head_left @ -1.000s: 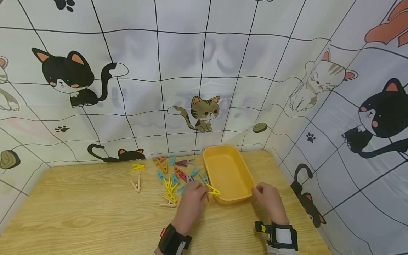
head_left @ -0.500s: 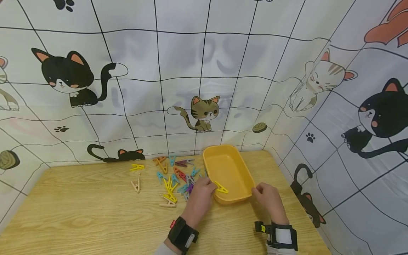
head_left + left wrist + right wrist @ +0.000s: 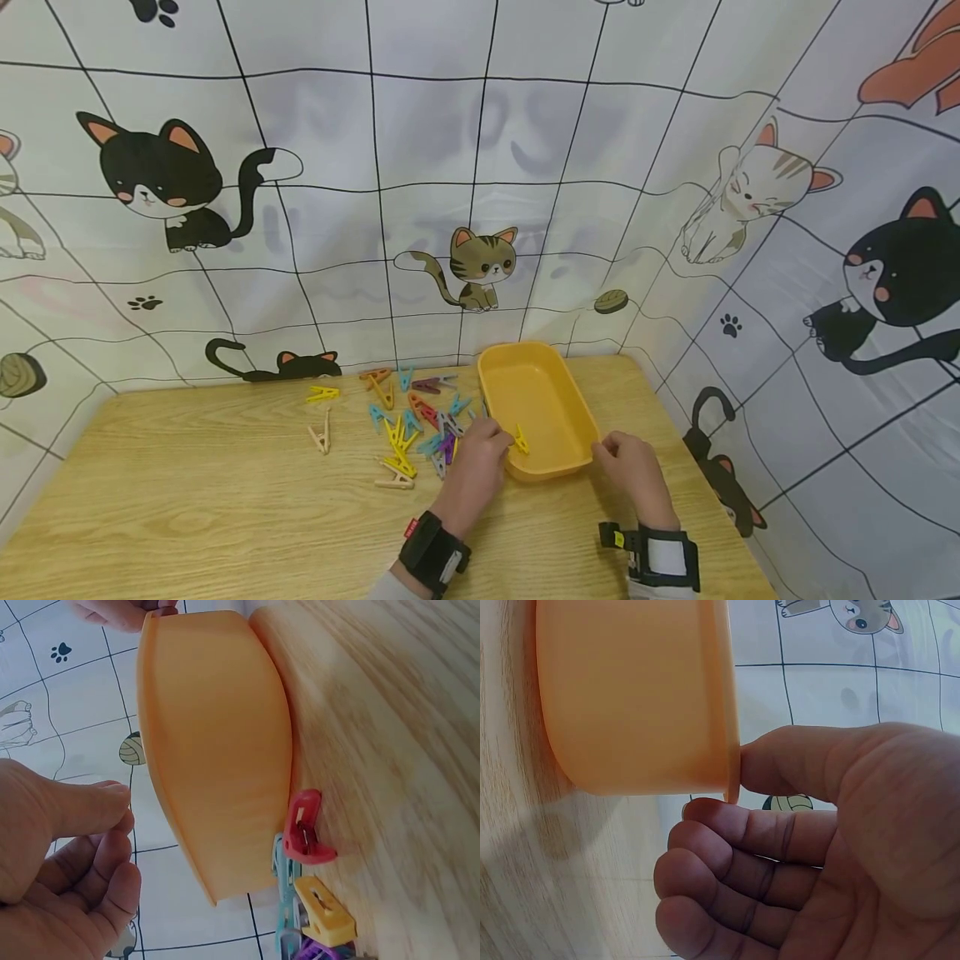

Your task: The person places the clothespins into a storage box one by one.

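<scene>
My left hand point(image 3: 474, 471) hovers over the near left rim of the yellow plastic tray point(image 3: 536, 392). In the left wrist view its fingers are curled, thumb against index finger, and nothing shows between them. A yellow clothespin point(image 3: 521, 439) is inside the tray, just past those fingertips. My right hand point(image 3: 637, 471) pinches the tray's near right corner, thumb on the rim and index finger beneath it in the right wrist view. Left of the tray lies a loose pile of clothespins, among them a red clothespin point(image 3: 304, 825) and a purple clothespin point(image 3: 447, 447).
Away from the pile lie a yellow clothespin point(image 3: 323, 393) and a beige clothespin point(image 3: 321, 433). The wooden table point(image 3: 225, 500) meets a cat-print curtain point(image 3: 337, 208) at the back and right. The tray stands near the table's back right.
My left hand has carried a yellow clothespin rightward from the pile to over the tray and let it go inside. My right hand has stayed on the tray's corner.
</scene>
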`<control>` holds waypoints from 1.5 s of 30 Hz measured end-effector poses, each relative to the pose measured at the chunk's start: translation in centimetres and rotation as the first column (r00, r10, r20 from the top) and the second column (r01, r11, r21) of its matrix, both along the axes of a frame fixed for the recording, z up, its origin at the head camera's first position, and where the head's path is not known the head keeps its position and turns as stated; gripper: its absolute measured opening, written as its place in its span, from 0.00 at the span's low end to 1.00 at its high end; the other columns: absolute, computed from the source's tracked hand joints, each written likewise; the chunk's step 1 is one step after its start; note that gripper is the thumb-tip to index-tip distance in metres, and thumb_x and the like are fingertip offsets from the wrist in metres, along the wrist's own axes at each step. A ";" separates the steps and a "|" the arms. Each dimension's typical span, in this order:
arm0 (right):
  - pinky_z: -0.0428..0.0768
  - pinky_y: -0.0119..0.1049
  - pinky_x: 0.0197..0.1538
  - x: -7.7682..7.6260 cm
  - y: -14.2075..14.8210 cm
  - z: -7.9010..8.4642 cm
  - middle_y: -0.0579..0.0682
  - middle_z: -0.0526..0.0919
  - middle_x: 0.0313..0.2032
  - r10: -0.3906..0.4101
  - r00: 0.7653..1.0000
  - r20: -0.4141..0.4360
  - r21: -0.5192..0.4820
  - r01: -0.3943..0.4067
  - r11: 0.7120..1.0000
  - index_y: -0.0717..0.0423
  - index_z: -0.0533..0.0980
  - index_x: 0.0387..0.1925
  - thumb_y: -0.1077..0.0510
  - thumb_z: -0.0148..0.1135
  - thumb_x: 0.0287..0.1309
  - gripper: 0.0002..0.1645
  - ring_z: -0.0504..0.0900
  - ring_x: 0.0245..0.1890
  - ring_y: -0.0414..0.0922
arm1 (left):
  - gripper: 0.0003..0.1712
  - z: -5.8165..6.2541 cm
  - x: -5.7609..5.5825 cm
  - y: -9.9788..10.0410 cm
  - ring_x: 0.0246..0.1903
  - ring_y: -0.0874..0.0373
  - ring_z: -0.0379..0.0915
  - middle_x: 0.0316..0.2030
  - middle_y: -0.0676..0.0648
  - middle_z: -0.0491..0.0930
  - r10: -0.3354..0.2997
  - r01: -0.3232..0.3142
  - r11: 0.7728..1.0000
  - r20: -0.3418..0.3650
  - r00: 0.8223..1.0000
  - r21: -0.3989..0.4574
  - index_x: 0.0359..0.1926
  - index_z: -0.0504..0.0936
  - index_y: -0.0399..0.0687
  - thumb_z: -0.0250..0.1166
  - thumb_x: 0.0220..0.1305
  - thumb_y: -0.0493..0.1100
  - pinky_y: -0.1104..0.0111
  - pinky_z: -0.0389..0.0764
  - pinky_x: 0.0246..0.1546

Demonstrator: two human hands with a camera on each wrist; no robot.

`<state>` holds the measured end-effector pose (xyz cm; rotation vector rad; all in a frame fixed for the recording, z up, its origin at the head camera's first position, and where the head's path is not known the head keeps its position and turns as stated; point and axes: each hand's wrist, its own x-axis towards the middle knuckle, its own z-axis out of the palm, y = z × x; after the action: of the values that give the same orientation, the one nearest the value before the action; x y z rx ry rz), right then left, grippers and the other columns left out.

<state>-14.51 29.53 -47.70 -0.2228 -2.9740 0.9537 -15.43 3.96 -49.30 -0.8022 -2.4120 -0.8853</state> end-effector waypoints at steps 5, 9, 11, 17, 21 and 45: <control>0.69 0.37 0.28 0.0 0.0 0.0 0.48 0.75 0.23 -0.001 1.000 -0.002 0.004 0.001 1.000 0.63 0.79 0.31 0.58 0.61 0.68 0.12 0.72 0.25 0.45 | 0.06 -0.1 0.3 -0.5 0.34 0.57 0.69 0.31 0.50 0.72 0.027 -0.027 1.000 -0.004 1.000 0.008 0.35 0.88 0.40 0.68 0.64 0.27 0.67 0.74 0.37; 0.69 0.37 0.28 0.0 0.0 0.0 0.48 0.75 0.23 0.003 1.000 -0.003 0.005 -0.003 1.000 0.63 0.79 0.31 0.58 0.60 0.68 0.12 0.72 0.25 0.45 | 0.05 -0.1 0.6 -1.2 0.34 0.58 0.68 0.29 0.51 0.70 0.074 -0.074 0.997 0.002 0.997 0.024 0.34 0.87 0.40 0.70 0.62 0.27 0.67 0.72 0.36; 0.69 0.37 0.29 0.0 0.0 0.0 0.48 0.74 0.23 0.003 1.000 -0.004 0.007 -0.003 1.000 0.63 0.79 0.31 0.58 0.60 0.68 0.12 0.71 0.25 0.45 | 0.06 -0.1 0.8 -1.7 0.33 0.57 0.67 0.29 0.51 0.70 0.096 -0.096 0.995 0.010 0.995 0.034 0.33 0.87 0.42 0.71 0.62 0.28 0.67 0.71 0.36; 0.69 0.37 0.29 0.0 -0.1 0.0 0.49 0.75 0.24 -0.004 1.000 0.005 0.003 0.004 1.000 0.63 0.79 0.32 0.58 0.60 0.68 0.12 0.72 0.26 0.45 | 0.04 -0.8 1.0 -3.3 0.34 0.58 0.69 0.32 0.52 0.72 0.175 -0.181 0.981 0.089 0.981 0.067 0.35 0.88 0.43 0.71 0.63 0.30 0.66 0.74 0.36; 0.70 0.38 0.30 0.1 -0.2 0.1 0.49 0.75 0.24 -0.015 1.000 0.017 -0.006 0.015 1.000 0.63 0.80 0.33 0.57 0.60 0.69 0.12 0.72 0.27 0.46 | 0.03 -1.2 0.8 -4.3 0.35 0.55 0.73 0.32 0.50 0.75 0.228 -0.236 0.968 0.096 0.969 0.089 0.36 0.88 0.39 0.72 0.62 0.30 0.63 0.77 0.36; 0.69 0.37 0.29 0.1 -0.2 0.0 0.48 0.74 0.23 -0.010 0.999 0.037 -0.024 0.010 1.000 0.63 0.80 0.31 0.57 0.58 0.70 0.14 0.72 0.25 0.45 | 0.05 -2.8 0.1 -7.2 0.31 0.46 0.73 0.27 0.42 0.75 0.432 -0.440 0.898 0.166 0.886 0.013 0.29 0.85 0.33 0.74 0.57 0.30 0.56 0.74 0.34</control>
<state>-14.40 29.32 -47.67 -0.2582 -2.9928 0.9965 -15.38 -3.24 -52.06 -0.1509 -2.5443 -0.8438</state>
